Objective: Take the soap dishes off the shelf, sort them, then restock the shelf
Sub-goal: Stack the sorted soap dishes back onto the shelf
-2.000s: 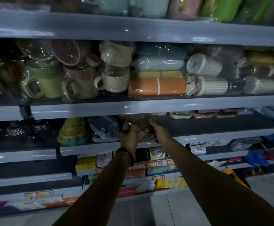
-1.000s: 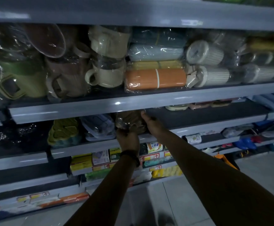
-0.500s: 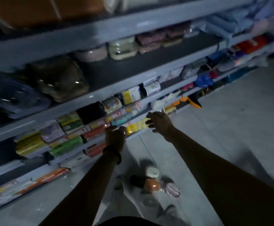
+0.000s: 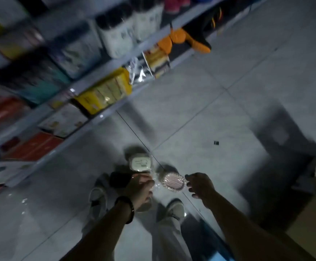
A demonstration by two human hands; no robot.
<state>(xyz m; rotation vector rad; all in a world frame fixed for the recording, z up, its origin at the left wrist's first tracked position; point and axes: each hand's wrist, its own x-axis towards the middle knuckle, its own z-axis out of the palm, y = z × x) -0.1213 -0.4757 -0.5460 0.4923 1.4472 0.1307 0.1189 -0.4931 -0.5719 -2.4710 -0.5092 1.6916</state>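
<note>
Several wrapped soap dishes lie on the grey floor tiles by my feet. A cream rectangular dish (image 4: 141, 162) is farthest, a dark dish (image 4: 119, 179) sits to its left, and a pink ribbed oval dish (image 4: 174, 182) lies between my hands. My left hand (image 4: 141, 189) hovers low over the pile with bent fingers at the oval dish's clear wrapper; blur hides whether it grips anything. A brownish dish (image 4: 144, 206) shows partly under that wrist. My right hand (image 4: 200, 185) is beside the pink dish, fingers loosely spread and holding nothing.
The lower shelves (image 4: 89, 85) run diagonally across the upper left, packed with yellow packs (image 4: 106, 91), boxes and orange items (image 4: 181, 37). My shoes (image 4: 97, 196) stand just behind the dishes. A cardboard box (image 4: 315, 213) stands at the right edge.
My view has swung from the shelf down to the floor. Both hands left the brown pack on the shelf and dropped to the dishes by my feet.
</note>
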